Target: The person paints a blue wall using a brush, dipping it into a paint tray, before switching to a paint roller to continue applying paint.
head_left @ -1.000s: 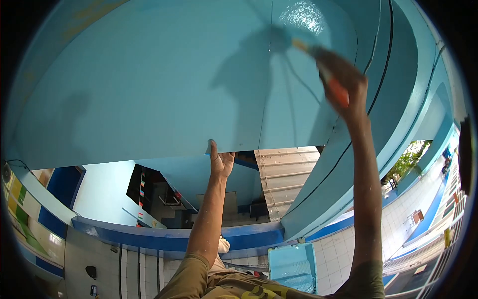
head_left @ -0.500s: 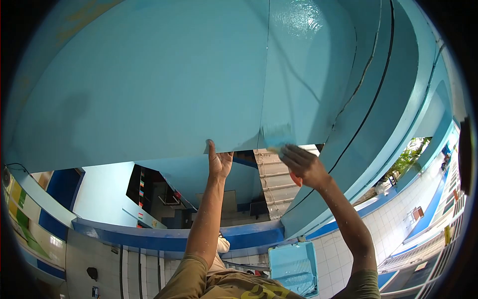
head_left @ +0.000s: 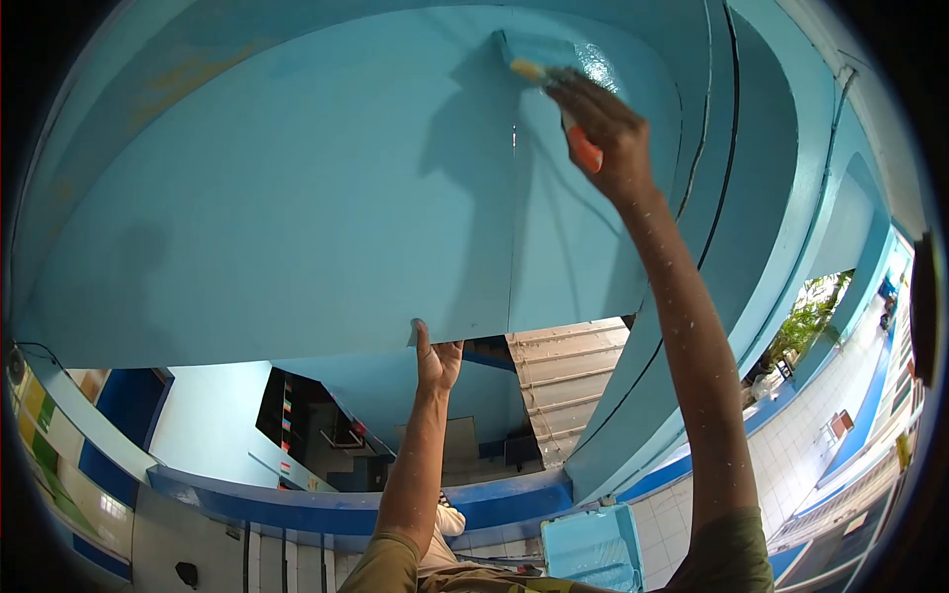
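High at the upper right, my right hand (head_left: 608,128) is closed round a wide paintbrush (head_left: 585,148) with an orange handle end. Its bristles are pressed to the upper part of a light blue panel (head_left: 326,217), beside a shiny wet patch (head_left: 597,65). My left hand (head_left: 436,362) holds the panel's bottom edge, thumb on the front and fingers behind it, partly hidden. A thin seam runs down the panel between my two hands. Below my right arm sits a paint tray (head_left: 593,547) coated in light blue.
A black cable (head_left: 730,119) and a lighter one run down the wall to the right of the panel. Under the panel is an opening with a blue ledge (head_left: 326,512) and corrugated sheets (head_left: 568,381). A tiled floor (head_left: 662,539) lies far below on the right.
My right hand has carried the paintbrush from the panel's bottom edge up to its upper part. My left hand keeps its hold, while the view has tilted upward slightly.
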The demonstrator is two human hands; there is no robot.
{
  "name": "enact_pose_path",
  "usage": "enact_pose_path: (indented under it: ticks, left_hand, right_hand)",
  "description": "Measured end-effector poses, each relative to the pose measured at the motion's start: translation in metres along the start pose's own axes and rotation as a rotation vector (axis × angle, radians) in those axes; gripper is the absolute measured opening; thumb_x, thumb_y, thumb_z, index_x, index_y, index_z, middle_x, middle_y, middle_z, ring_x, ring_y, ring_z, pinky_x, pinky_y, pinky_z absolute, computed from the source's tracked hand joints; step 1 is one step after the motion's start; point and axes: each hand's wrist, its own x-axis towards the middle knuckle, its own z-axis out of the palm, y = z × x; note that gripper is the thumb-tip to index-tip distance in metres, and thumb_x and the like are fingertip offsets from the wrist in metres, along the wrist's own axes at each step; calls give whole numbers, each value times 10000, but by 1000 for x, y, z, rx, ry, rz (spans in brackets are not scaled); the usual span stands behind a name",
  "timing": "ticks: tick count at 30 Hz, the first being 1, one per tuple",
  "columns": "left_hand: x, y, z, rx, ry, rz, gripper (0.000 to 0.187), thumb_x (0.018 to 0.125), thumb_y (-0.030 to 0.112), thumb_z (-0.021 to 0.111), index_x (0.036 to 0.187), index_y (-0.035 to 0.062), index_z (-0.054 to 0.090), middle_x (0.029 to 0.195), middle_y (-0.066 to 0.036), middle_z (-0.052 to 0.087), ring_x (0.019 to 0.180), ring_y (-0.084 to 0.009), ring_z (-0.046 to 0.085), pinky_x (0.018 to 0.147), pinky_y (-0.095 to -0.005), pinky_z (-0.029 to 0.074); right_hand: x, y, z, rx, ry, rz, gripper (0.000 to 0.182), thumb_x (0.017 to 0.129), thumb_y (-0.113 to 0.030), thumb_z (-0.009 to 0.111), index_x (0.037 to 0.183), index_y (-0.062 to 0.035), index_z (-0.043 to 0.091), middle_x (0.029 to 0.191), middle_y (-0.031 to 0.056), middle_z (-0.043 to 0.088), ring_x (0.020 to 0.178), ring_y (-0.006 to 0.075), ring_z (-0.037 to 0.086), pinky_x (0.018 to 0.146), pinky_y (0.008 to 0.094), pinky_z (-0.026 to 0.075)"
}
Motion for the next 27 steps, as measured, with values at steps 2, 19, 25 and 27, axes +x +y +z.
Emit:
enact_pose_path:
  ticks: [2,19,25,27]
  left_hand:
    - [-1,0,-5,-8,43,-4,620,853,451,756,1344,145,534,1314,-17,608,1216,-209,598,1021,-384,552]
    - [-1,0,0,-3,-67,24,606,876,437,739,1365,152,523,1398,-22,562,1293,-220,542,1091,-429,487]
    - [0,0,-1,6,-51,31,620,886,461,716,1382,154,507,1405,-16,556,1315,-221,520,1112,-432,462]
    - [1,1,-3,8,-52,16,632,885,466,715,1392,156,499,1412,-14,550,1317,-220,516,1110,-432,459]
  right_hand:
    - [-22,-20,-10,-3,-58,31,389,794,34,696,1159,-97,722,1247,97,688,1188,276,645,975,380,572]
    - [-151,-54,-47,120,-120,352,322,849,-5,638,1158,-38,724,1268,176,665,1262,351,587,1070,461,487]
    - [-158,-83,-70,23,-93,394,278,840,21,688,1096,-68,751,1232,135,691,1250,308,600,1068,423,504]
    - [-119,-57,-58,-112,24,278,297,835,33,688,1108,-70,746,1230,131,692,1240,298,609,1065,422,508]
